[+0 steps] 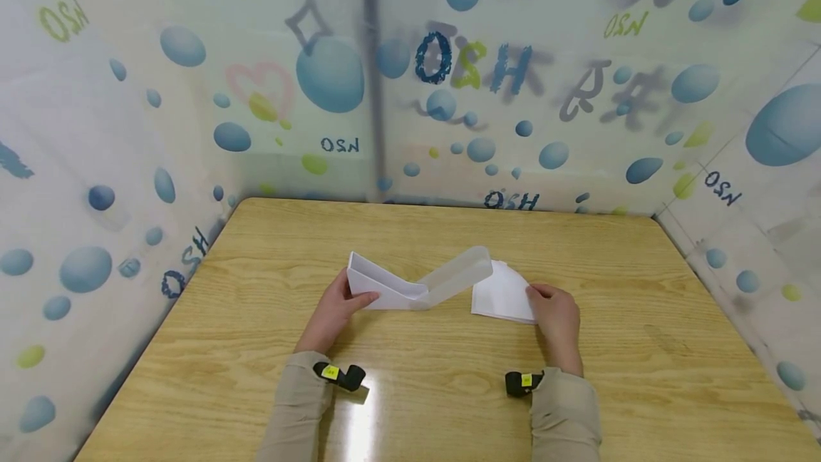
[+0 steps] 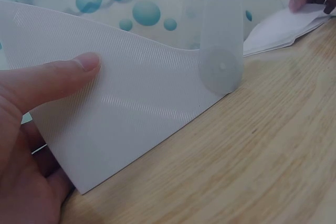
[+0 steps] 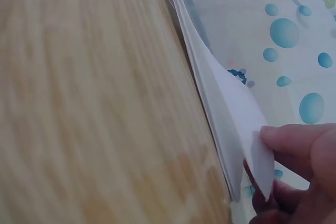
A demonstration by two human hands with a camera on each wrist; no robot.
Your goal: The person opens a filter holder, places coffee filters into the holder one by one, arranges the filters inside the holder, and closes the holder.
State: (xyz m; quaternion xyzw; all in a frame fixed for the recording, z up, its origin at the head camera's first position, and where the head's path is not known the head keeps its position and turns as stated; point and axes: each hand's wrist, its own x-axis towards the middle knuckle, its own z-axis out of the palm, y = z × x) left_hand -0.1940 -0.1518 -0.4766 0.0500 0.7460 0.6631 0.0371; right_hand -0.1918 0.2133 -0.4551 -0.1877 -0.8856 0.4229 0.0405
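My left hand (image 1: 338, 309) grips the left end of a white case (image 1: 385, 294), its thumb on the ribbed wall and its other fingers curled behind. The top of the case is uncovered. A translucent lid (image 1: 458, 273), pivoted at the case's narrow right end, is swung out and slants up to the right. To the right lies a small stack of white, fan-shaped filter papers (image 1: 503, 294). The thumb and fingers of my right hand (image 1: 556, 316) pinch the right edge of the stack. In the right wrist view the pinched filter paper (image 3: 252, 129) bends apart from the layers beneath.
The case and papers are on a wooden table (image 1: 436, 369). Patterned curtain-like walls (image 1: 410, 127) stand behind it and on both sides. A dark camera strap (image 1: 340, 375) is around the left wrist, another strap (image 1: 526, 382) around the right.
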